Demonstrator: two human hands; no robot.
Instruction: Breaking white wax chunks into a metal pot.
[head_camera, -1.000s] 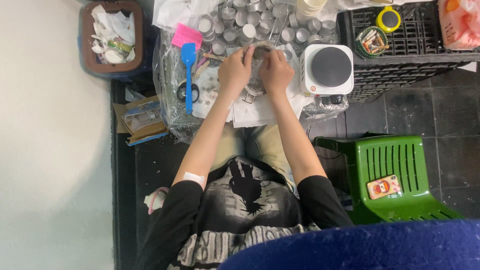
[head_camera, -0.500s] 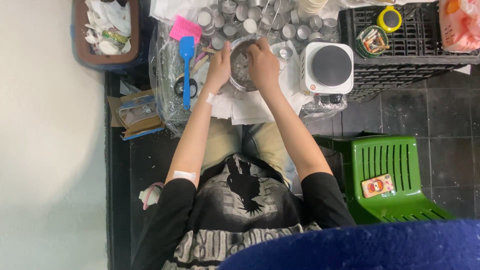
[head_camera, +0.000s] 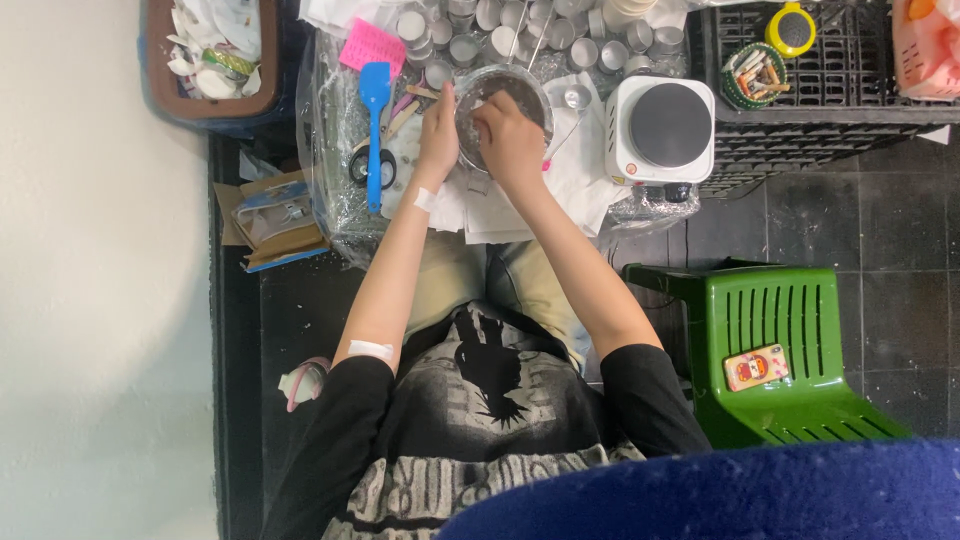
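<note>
Head view: one metal bowl (head_camera: 520, 92); left hand (head_camera: 438, 135) grip clamped on rim, right hand (head_camera: 510, 140) grip unclear.

The left hand (head_camera: 438, 135) grips the metal pot (head_camera: 505, 88) by its rim. The right hand (head_camera: 510, 140) reaches into it. A white hotplate (head_camera: 662, 128) stands just beside.

— Hidden items, head view?
— I log the metal bowl (head_camera: 503, 118): near rim covered by the right hand (head_camera: 510, 140), contents too dim to tell. Left hand (head_camera: 438, 135) grips its far side, fingertips unseen.
— Cut off?
— Small metal cups (head_camera: 540, 35), waste bin (head_camera: 210, 60) and pink bag (head_camera: 925, 45), all clipped by the frame edge.
</note>
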